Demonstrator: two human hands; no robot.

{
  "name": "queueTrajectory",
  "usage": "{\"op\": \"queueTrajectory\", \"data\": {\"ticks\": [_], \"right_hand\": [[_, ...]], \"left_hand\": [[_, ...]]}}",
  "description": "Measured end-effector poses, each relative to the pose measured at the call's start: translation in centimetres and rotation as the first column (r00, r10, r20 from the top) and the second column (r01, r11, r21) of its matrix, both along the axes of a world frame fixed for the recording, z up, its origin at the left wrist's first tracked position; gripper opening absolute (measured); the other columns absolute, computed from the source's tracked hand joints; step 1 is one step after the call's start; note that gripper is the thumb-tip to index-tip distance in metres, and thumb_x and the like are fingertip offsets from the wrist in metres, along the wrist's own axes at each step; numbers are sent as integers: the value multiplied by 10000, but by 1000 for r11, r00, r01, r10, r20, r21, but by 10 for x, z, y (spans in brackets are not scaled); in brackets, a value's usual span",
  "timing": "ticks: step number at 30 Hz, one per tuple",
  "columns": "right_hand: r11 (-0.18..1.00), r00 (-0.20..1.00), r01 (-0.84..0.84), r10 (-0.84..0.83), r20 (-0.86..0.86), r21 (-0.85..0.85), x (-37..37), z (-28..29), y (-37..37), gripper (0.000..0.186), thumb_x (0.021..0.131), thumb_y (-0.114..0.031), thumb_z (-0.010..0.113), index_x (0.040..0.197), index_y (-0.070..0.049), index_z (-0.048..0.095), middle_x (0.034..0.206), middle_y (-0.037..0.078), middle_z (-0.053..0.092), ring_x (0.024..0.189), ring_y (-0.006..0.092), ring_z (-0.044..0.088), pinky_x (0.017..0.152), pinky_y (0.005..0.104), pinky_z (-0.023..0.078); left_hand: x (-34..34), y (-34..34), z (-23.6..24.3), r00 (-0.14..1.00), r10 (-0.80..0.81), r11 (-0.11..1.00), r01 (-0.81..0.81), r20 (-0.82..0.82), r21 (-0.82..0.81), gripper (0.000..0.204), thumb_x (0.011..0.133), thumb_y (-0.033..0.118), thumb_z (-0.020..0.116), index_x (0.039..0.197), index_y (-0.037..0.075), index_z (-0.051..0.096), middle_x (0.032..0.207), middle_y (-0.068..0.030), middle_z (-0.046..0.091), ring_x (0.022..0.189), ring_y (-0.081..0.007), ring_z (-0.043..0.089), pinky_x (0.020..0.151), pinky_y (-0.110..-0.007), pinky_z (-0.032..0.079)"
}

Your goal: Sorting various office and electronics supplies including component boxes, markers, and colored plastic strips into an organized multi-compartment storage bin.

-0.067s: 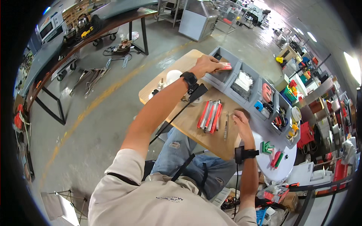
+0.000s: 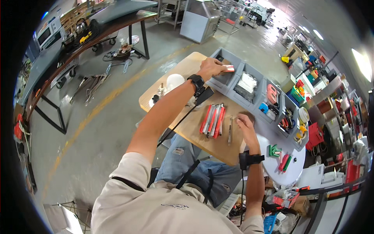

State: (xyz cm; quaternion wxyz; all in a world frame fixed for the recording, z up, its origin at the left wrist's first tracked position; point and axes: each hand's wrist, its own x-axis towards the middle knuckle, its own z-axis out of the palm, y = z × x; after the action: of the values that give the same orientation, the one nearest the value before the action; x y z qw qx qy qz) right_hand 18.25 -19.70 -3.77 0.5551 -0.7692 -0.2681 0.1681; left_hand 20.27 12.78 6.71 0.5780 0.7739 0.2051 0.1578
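Note:
My left hand [image 2: 211,68] reaches across the wooden table and pinches a small red-and-white bundle [image 2: 229,68] over the leftmost grey bin [image 2: 223,54]. What the bundle is made of is too small to tell. My right hand [image 2: 246,126] rests at the table's right side, fingers loosely curled and apart, holding nothing. Close beside it lies a single slim clear pen [image 2: 230,130]. Between my arms, several red and silver pens [image 2: 212,121] lie side by side in a row on the wooden tabletop [image 2: 191,134].
More grey bins hold a white bundle in plastic [image 2: 247,82], pink-handled scissors [image 2: 272,94] and small tools. On a round white table [image 2: 290,173] lie green and red pieces [image 2: 275,151]. A white round object [image 2: 175,80] stands beyond my left forearm. A black strap rod [image 2: 186,117] crosses the table edge.
The whole view has shifted slightly to the left. Both hands keep nearly the same places, the left still gripping the red-and-white bundle over the bin.

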Motion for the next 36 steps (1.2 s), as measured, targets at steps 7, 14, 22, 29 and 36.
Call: {"op": "queueTrajectory", "data": {"ticks": [7, 14, 22, 29, 36], "right_hand": [[998, 997, 40, -44, 71, 55, -9, 2, 3, 284, 971, -142, 593, 1221, -6, 586, 1081, 58, 630, 1019, 134, 578, 926, 270, 443], [997, 991, 21, -30, 127, 71, -12, 5, 4, 268, 968, -124, 593, 1205, 1, 598, 1089, 66, 647, 1002, 143, 593, 914, 280, 459], [999, 988, 3, -9, 152, 37, -11, 5, 4, 257, 961, -119, 593, 1187, 2, 621, 1087, 56, 656, 972, 127, 587, 884, 265, 458], [999, 991, 0, -6, 134, 44, -10, 7, 7, 251, 961, -122, 594, 1177, 1, 627, 1072, 53, 660, 962, 122, 583, 881, 260, 454], [1000, 992, 23, -25, 124, 18, -11, 7, 4, 251, 960, -136, 603, 1172, -4, 630, 1059, 59, 664, 962, 128, 587, 874, 265, 460]], "left_hand": [[54, -17, -38, 990, 131, 947, -108, -55, 302, 410, 712, 421, 816, 991, 122, 787, 846, -65, 755, 746, -172, 710, 725, -311, 549], [71, -16, -69, 992, 100, 925, -122, 79, 359, 376, 690, 356, 801, 980, 117, 778, 905, -135, 745, 901, -306, 708, 836, -376, 540], [83, 3, -72, 999, -49, 929, 49, -9, 366, 497, 696, 384, 842, 1105, 119, 740, 1046, -110, 735, 976, -275, 694, 872, -362, 527], [86, -8, -79, 999, -42, 845, 19, 32, 534, 417, 724, 326, 824, 1037, 67, 728, 1034, -197, 712, 990, -357, 679, 881, -423, 532], [80, -27, -80, 996, -58, 784, 3, 69, 620, 457, 762, 303, 783, 1107, 40, 640, 1062, -265, 666, 1025, -449, 633, 894, -491, 524]]}}
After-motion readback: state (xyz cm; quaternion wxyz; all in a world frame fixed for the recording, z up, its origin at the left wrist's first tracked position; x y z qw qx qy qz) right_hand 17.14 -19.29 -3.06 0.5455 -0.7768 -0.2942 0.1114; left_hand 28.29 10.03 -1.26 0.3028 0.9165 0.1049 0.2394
